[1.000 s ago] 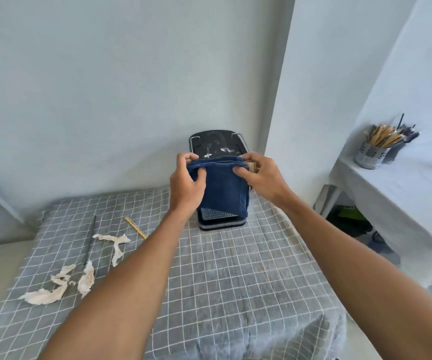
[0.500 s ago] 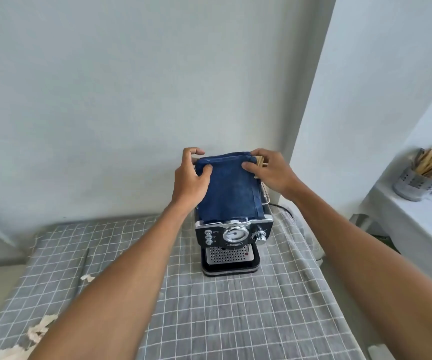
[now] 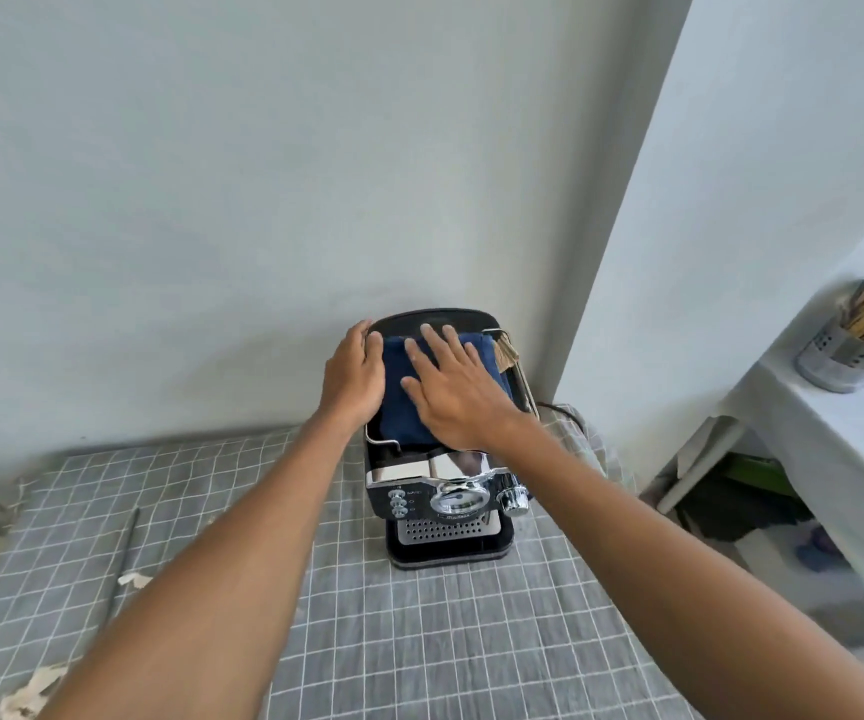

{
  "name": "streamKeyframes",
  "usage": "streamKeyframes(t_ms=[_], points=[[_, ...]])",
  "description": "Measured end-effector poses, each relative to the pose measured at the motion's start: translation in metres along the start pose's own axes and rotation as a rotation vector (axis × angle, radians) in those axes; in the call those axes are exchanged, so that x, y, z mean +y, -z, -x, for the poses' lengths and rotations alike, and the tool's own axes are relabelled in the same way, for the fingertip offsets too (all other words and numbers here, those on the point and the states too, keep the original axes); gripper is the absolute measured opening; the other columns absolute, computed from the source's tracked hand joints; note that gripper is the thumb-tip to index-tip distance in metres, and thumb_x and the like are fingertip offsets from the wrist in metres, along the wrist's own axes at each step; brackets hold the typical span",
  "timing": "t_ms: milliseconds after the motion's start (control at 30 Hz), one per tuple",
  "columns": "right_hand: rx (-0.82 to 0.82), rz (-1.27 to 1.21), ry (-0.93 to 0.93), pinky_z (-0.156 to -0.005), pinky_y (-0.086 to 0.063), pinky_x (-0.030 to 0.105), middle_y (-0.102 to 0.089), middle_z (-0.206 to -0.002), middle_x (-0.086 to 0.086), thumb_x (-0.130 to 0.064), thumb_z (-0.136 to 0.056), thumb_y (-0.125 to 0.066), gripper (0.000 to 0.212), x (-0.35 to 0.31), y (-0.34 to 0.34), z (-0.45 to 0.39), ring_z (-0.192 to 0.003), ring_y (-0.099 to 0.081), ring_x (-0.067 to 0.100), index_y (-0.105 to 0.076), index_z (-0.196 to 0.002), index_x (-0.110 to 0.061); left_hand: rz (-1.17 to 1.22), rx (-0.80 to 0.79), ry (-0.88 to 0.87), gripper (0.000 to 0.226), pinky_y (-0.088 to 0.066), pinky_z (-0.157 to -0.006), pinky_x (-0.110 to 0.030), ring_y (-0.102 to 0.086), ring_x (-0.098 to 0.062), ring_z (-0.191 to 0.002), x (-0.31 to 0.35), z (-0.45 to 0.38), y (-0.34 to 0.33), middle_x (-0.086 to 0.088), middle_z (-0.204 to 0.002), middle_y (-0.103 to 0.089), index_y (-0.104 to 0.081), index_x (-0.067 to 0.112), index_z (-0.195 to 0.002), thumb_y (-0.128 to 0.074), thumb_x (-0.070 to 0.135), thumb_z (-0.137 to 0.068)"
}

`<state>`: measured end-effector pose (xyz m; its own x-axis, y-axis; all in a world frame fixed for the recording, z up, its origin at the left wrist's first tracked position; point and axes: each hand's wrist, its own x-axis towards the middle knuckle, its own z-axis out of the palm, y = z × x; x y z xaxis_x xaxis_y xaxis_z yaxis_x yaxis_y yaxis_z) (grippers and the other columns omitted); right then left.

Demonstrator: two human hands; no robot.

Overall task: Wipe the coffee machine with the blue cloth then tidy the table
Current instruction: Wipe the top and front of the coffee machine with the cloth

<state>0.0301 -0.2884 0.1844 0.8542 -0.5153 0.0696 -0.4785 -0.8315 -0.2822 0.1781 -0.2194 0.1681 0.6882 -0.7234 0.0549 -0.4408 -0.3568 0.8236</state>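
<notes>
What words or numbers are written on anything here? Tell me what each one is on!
None can be read.
Coffee machine: small print beside the round buttons, too blurred to read.
Round gauge: marks on its face and a line of lettering under it, too small to read.
Blue cloth, checked tablecloth, metal holder: no writing shows.

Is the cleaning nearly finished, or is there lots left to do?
Not nearly. Nothing looks finished yet. Right now the right hand presses the blue cloth flat on top of the coffee machine, and the left hand rests at its edge. Still left: paper scraps and a thin dark stick lie on the checked tablecloth.
</notes>
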Motion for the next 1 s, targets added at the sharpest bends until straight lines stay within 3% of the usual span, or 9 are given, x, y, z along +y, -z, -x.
streamKeyframes(t_ms=[67, 133, 333, 467, 700, 900, 1000], points=[[-0.078, 0.077, -0.016, -0.126, -0.005, 0.055, 0.002, -0.172, 0.014, -0.042, -0.111, -0.022, 0.061, 0.001, -0.005, -0.008, -0.158, 0.006, 0.037, -0.018, -0.163, -0.012, 0.025, -0.050, 0.060, 0.051, -0.025, -0.119, -0.031, -0.036, -0.020, -0.147, -0.004, -0.001, -0.002, -0.003, -0.162, -0.039, -0.036, 0.018, -0.157, -0.026, 0.038, -0.111], [-0.090, 0.100, -0.019, -0.127, -0.003, 0.054, 0.006, -0.172, 0.013, -0.041, -0.111, -0.022, 0.060, 0.003, -0.001, -0.017, -0.158, 0.010, 0.036, -0.016, -0.164, -0.013, 0.068, -0.088, 0.080, 0.052, -0.021, -0.120, -0.029, -0.031, -0.018, -0.150, -0.004, -0.002, -0.004, -0.002, -0.165, -0.033, -0.032, 0.021, -0.159, -0.023, 0.038, -0.112], [-0.098, 0.138, -0.013, -0.126, -0.002, 0.056, 0.007, -0.172, 0.015, -0.041, -0.110, -0.023, 0.063, -0.002, -0.005, -0.005, -0.157, 0.010, 0.039, -0.013, -0.163, -0.009, 0.124, -0.104, 0.144, 0.052, -0.023, -0.123, -0.034, -0.033, -0.019, -0.149, -0.008, -0.008, -0.007, 0.000, -0.164, -0.034, -0.032, 0.023, -0.160, -0.021, 0.038, -0.111], [-0.097, 0.147, 0.042, -0.126, -0.003, 0.053, 0.008, -0.172, 0.014, -0.046, -0.108, -0.017, 0.067, 0.002, -0.014, 0.021, -0.157, 0.011, 0.037, -0.010, -0.163, -0.009, 0.137, -0.113, 0.133, 0.052, -0.020, -0.122, -0.030, -0.030, -0.018, -0.151, -0.011, -0.007, -0.009, 0.002, -0.165, -0.031, -0.030, 0.025, -0.160, -0.019, 0.040, -0.112], [-0.076, 0.097, -0.084, -0.128, -0.002, 0.053, 0.008, -0.171, 0.019, -0.033, -0.111, -0.025, 0.061, 0.002, 0.001, -0.028, -0.158, 0.011, 0.036, -0.011, -0.163, -0.004, 0.065, -0.087, 0.120, 0.052, -0.024, -0.122, -0.034, -0.033, -0.020, -0.150, -0.012, -0.007, -0.008, 0.002, -0.165, -0.033, -0.030, 0.026, -0.160, -0.020, 0.040, -0.111], [-0.096, 0.160, 0.090, -0.125, 0.004, 0.047, 0.008, -0.171, 0.015, -0.043, -0.110, -0.020, 0.065, 0.001, -0.008, 0.024, -0.158, 0.012, 0.032, -0.011, -0.163, -0.005, 0.083, -0.079, 0.106, 0.051, -0.024, -0.122, -0.040, -0.034, -0.020, -0.149, -0.010, -0.006, -0.008, 0.001, -0.165, -0.031, -0.026, 0.029, -0.161, -0.020, 0.038, -0.111], [-0.112, 0.149, 0.058, -0.126, 0.000, 0.047, 0.007, -0.172, 0.014, -0.039, -0.111, -0.023, 0.062, 0.008, -0.001, 0.018, -0.158, 0.009, 0.032, -0.011, -0.163, -0.006, 0.074, -0.082, 0.059, 0.051, -0.024, -0.122, -0.042, -0.032, -0.019, -0.149, -0.007, -0.004, -0.007, 0.001, -0.166, -0.030, -0.022, 0.033, -0.162, -0.020, 0.038, -0.111]])
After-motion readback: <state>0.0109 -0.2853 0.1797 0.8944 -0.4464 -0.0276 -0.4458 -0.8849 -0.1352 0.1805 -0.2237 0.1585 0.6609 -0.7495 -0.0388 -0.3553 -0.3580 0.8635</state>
